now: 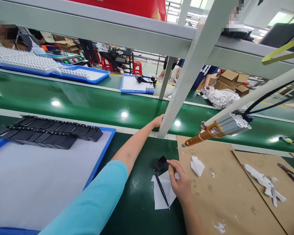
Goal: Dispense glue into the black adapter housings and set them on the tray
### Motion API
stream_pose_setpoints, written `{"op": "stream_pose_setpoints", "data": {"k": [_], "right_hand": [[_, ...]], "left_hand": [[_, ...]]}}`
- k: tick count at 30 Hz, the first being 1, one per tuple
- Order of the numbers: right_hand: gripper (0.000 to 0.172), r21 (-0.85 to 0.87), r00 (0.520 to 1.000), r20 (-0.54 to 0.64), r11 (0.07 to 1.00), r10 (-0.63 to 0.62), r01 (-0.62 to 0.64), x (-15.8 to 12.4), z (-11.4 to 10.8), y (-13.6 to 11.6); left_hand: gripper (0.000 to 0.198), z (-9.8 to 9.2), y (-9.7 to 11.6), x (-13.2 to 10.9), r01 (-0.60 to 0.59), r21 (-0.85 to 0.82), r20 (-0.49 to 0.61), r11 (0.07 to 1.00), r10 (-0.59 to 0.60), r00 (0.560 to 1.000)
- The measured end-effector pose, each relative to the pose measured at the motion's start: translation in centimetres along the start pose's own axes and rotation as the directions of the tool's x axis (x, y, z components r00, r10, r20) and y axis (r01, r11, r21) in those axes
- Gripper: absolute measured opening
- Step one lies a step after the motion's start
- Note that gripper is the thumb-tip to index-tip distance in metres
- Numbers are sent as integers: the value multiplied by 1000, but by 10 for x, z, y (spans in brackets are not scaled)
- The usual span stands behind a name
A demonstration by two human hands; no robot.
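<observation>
- Right hand (180, 184), lower centre, lies loosely open over white paper (159, 199). Its taped fingertip touches the small black box (160, 162), which is glossy, cube-like and sits on the green table just left of it.
- Left hand (158, 120) rests at the rail (127, 130), mid-frame; I cannot tell whether it grips anything.
- Blue tray (101, 156), lower left, holds rows of black parts (49, 130).
- Upper-left tray (98, 78) carries white pieces (22, 58).

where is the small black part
In the head view the small black part sits on the green table, just left of the right hand, at the white paper's far edge, beside the cardboard sheet.
</observation>
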State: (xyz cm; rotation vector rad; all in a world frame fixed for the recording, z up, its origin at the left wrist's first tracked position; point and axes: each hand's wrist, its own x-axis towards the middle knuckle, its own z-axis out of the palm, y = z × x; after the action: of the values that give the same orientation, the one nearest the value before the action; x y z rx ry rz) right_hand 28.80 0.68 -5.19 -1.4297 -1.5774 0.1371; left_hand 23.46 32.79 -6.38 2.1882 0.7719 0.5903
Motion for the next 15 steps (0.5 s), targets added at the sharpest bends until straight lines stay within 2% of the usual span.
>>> {"op": "stream_pose_setpoints", "data": {"k": [3,5,7,9,11,13,15], "right_hand": [[27,18,1000,11,1000,-23,22,1,1,-4],[27,29,999,-6,999,-39,39,3,-1,-7],[25,29,998,-40,998,-47,48,3,-4,-8],[25,11,995,-95,999,-34,35,3,-9,-8],[24,-1,988,-149,1000,27,-28,1,-15,-6],[24,35,972,-203,993,114,-110,-2,-20,-4],[26,126,947,-249,976,203,-176,-3,-23,-5]], "left_hand": [[63,-7,5,-3,77,28,-43,997,-76,996],[60,-24,9,-14,128,51,-90,990,-123,988],[60,-49,14,-36,170,80,-126,982,-160,979],[63,-77,21,-71,189,111,-139,976,-173,975],[66,-100,33,-119,184,147,-134,972,-165,977],[65,-113,49,-177,157,192,-88,969,-143,986],[63,-116,67,-235,136,198,16,971,-142,990]]}}
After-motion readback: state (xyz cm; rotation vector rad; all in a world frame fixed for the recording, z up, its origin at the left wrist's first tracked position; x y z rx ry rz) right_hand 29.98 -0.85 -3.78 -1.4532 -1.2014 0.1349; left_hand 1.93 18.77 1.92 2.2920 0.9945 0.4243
